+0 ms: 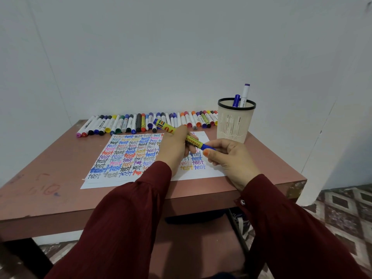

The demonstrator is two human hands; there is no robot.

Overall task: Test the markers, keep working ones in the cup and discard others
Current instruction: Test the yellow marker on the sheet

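A yellow permanent marker (193, 142) with blue ends lies slanted above the paper, held by both hands. My left hand (175, 147) grips its barrel around the middle. My right hand (229, 158) pinches the blue cap (208, 147) at the near end. Under them lies a white test sheet (128, 156) covered with coloured "test" words. A beige mesh cup (235, 121) with a black rim stands at the right back, holding two markers (241, 95). A long row of markers (141, 121) lies along the table's far edge.
The reddish-brown table (50, 178) stands against a white wall. Its right edge drops to a patterned floor (346, 210). A shelf and dark frame show beneath the tabletop.
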